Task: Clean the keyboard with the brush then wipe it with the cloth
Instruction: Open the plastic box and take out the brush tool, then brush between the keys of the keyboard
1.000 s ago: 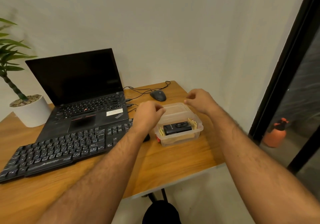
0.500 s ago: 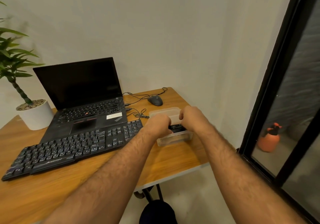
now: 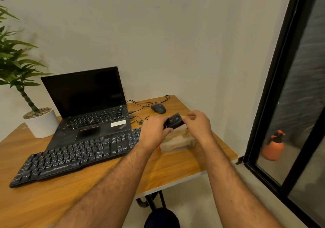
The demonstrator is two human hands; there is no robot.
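Observation:
A black full-size keyboard (image 3: 75, 155) lies on the wooden desk (image 3: 98, 183) in front of an open laptop. To its right stands a clear plastic box (image 3: 177, 142) with pale yellowish material inside. Just above the box, a small black rectangular tool (image 3: 175, 122) is lifted out, with both hands on it. My left hand (image 3: 154, 131) pinches its left end. My right hand (image 3: 198, 124) pinches its right end. No bristles show on the tool from here. I cannot make out a separate cloth.
The black laptop (image 3: 88, 104) has its screen dark. A wired mouse (image 3: 158, 108) and cables lie behind the box. A potted plant (image 3: 41, 123) stands at the desk's left. A glass door with a black frame (image 3: 274, 87) is at the right, an orange spray bottle (image 3: 274, 146) behind it.
Both hands went from the box's lid into the box and lifted the small black tool up out of it. The camera view has tilted upward.

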